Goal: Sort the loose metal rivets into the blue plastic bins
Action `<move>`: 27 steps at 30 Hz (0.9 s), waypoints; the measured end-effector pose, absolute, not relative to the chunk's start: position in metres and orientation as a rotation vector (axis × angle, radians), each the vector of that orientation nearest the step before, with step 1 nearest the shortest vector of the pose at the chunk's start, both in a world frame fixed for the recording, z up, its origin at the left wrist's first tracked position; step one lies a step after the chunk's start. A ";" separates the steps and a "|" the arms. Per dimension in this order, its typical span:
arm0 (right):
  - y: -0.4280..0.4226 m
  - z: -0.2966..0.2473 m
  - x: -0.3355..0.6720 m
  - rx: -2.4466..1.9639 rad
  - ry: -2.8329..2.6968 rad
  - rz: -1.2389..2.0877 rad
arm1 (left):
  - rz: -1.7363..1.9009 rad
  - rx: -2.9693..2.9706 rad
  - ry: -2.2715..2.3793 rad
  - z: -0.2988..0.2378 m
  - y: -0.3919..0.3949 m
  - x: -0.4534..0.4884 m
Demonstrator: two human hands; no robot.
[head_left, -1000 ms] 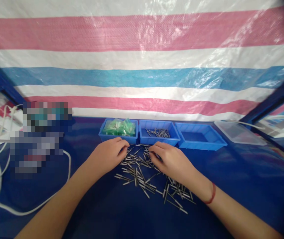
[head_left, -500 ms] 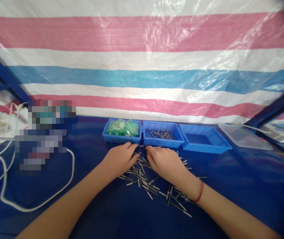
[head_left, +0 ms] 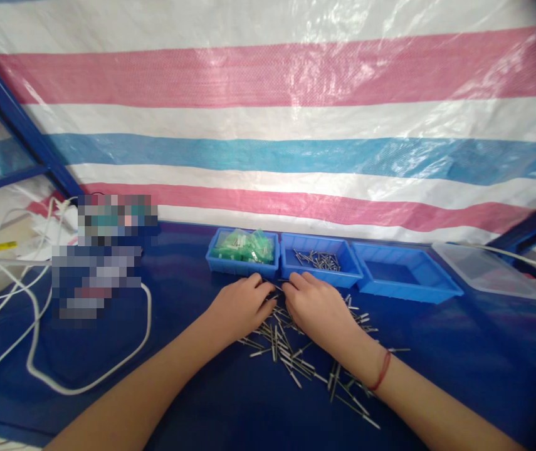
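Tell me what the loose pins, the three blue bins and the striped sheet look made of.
Loose pins: most likely metal, given their silvery-grey shine.
Blue bins: apparently molded plastic, slightly glossy, with even color and ribbed walls.
Striped sheet: probably woven plastic, glossy; fine texture and bright glare suggest it.

The left hand (head_left: 244, 307) and right hand (head_left: 317, 307) hung close together, fingers (head_left: 262, 289) bent, both forearms (head_left: 168, 369) slanting forward and inward.
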State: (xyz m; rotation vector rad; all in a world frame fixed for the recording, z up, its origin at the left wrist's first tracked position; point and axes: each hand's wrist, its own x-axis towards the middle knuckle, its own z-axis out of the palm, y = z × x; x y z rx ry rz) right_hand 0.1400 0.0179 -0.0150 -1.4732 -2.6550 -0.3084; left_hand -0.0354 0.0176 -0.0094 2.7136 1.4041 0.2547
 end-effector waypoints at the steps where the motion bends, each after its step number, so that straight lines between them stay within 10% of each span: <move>1: 0.017 -0.016 0.141 -1.450 -2.643 -0.330 | 0.277 2.726 1.382 -0.008 0.018 -0.035; 27: 0.017 -0.012 0.141 -1.450 -2.621 -0.245 | 0.690 2.823 1.165 0.000 0.023 -0.028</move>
